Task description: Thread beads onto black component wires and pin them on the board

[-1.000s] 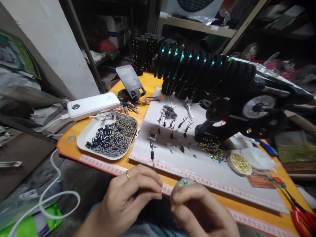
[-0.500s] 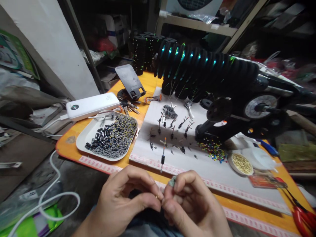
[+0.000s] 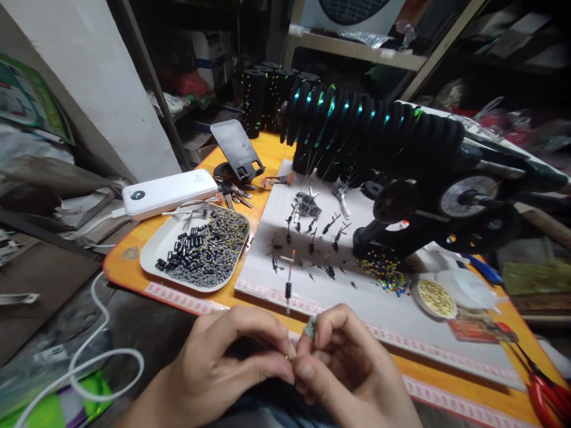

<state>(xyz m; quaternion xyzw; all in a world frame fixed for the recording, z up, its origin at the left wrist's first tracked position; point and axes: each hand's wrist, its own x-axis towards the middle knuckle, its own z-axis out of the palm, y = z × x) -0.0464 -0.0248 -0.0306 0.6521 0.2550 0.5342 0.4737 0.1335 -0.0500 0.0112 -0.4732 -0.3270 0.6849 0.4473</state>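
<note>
My left hand (image 3: 227, 365) and my right hand (image 3: 345, 371) meet at their fingertips near the bottom middle, both pinched. Between them sticks up a thin float stem (image 3: 288, 285) with a black sleeve and an orange tip. A tiny gold bead (image 3: 288, 358) shows right at the pinch. My right hand also holds a small grey-green lump (image 3: 310, 327) by the thumb. Beyond the hands lies a white board (image 3: 357, 297) with several small black-tipped pieces (image 3: 312, 229) and coloured beads (image 3: 383, 270).
A white tray (image 3: 154, 252) of small black and grey tubes stands at left, a white power bank (image 3: 167, 193) and keys (image 3: 234, 193) behind it. A big black spool rack (image 3: 379, 128) looms over the board. A gold-bead dish (image 3: 432, 297) and red scissors (image 3: 546, 386) lie right.
My right hand has come in to meet the left at the fingertips. The stem shifted right and now stands up from the pinch.
</note>
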